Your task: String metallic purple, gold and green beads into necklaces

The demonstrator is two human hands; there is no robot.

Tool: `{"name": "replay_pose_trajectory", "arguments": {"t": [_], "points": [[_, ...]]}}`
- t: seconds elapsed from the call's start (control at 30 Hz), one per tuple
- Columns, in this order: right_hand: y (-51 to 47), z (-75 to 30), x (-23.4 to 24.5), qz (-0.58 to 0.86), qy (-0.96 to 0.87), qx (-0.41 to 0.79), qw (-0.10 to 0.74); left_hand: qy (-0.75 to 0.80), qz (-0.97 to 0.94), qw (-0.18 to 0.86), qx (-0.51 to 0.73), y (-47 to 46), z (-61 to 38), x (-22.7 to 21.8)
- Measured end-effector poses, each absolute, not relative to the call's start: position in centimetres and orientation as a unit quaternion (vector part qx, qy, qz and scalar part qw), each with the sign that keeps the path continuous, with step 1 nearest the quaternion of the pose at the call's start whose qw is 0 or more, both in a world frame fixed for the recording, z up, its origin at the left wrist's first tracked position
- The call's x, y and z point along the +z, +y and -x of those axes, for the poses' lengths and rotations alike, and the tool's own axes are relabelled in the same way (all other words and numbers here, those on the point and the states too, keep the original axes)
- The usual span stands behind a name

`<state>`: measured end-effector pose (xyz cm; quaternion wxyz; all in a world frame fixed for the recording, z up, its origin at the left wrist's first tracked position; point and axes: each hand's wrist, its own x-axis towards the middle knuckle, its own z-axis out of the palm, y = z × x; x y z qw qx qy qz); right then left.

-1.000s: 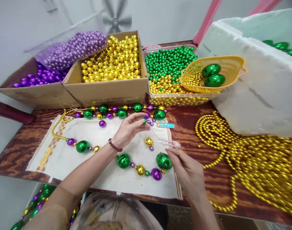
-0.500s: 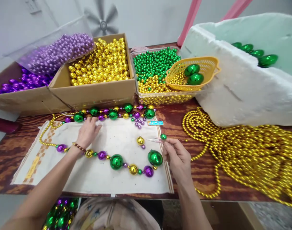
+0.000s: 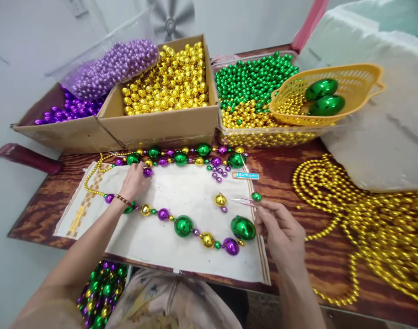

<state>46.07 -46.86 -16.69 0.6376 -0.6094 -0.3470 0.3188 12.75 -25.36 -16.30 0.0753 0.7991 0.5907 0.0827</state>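
Observation:
My left hand (image 3: 133,182), wearing a beaded bracelet, is closed on a purple bead (image 3: 147,172) in front of the back bead strand (image 3: 180,158). My right hand (image 3: 281,224) pinches a slim pointed tool (image 3: 241,201), silver at the tips and pinkish further back; whether it is tweezers or snips is unclear. A green bead (image 3: 256,196) sits at those fingertips. Across the cloth (image 3: 181,189) curves a strand with a large green bead (image 3: 183,226) and a purple one (image 3: 231,246). A gold bead (image 3: 220,199) lies near the tool's tips.
Behind the cloth stand a cardboard box (image 3: 161,119) of gold and purple beads and a clear tub (image 3: 264,137) of green and gold ones. A yellow basket (image 3: 363,82) rests on the tub. Gold bead strings (image 3: 394,237) cover the right side, below a white foam box (image 3: 373,137).
A purple bead now shows at my left fingertips, apart from the back strand. My right hand still holds the pointed tool. The whole view has shifted, moving the scene rightward.

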Motion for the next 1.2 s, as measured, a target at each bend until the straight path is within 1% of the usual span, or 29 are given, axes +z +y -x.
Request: {"name": "replay_pose_trajectory", "arguments": {"t": [0.13,0.2,0.27,0.33,0.47,0.57,0.67,0.8,1.0,1.2], "points": [[-46.6,-45.8,-16.6,0.611,-0.354,0.313,0.635,0.601,-0.789,0.113,0.063,-25.3,-12.8,-16.5],[-46.6,-45.8,-16.6,0.614,-0.359,0.309,0.631,0.592,-0.792,0.124,0.081,-25.5,-13.1,-16.3],[-46.6,-45.9,-16.8,0.619,-0.36,0.306,0.628,0.569,-0.796,0.168,0.124,-25.9,-13.6,-15.8],[-46.7,-45.9,-16.9,0.622,-0.357,0.305,0.627,0.541,-0.78,0.252,0.188,-26.5,-14.5,-14.9],[-46.5,-45.8,-16.8,0.615,-0.366,0.309,0.627,0.45,-0.66,0.501,0.332,-27.9,-17.8,-12.6],[-46.5,-45.6,-16.6,0.605,-0.382,0.31,0.626,0.369,-0.525,0.68,0.355,-28.9,-20.9,-11.4],[-46.8,-45.6,-16.5,0.608,-0.39,0.314,0.617,0.319,-0.416,0.783,0.336,-29.7,-23.6,-10.8],[-47.3,-45.8,-16.6,0.614,-0.419,0.311,0.593,0.28,-0.361,0.835,0.306,-30.3,-26.1,-10.6],[-47.6,-45.9,-16.8,0.614,-0.453,0.284,0.581,0.29,-0.374,0.815,0.335,-30.2,-27.9,-10.6],[-47.7,-45.7,-16.8,0.61,-0.471,0.258,0.582,0.283,-0.347,0.833,0.324,-29.9,-28.7,-10.5]]}}
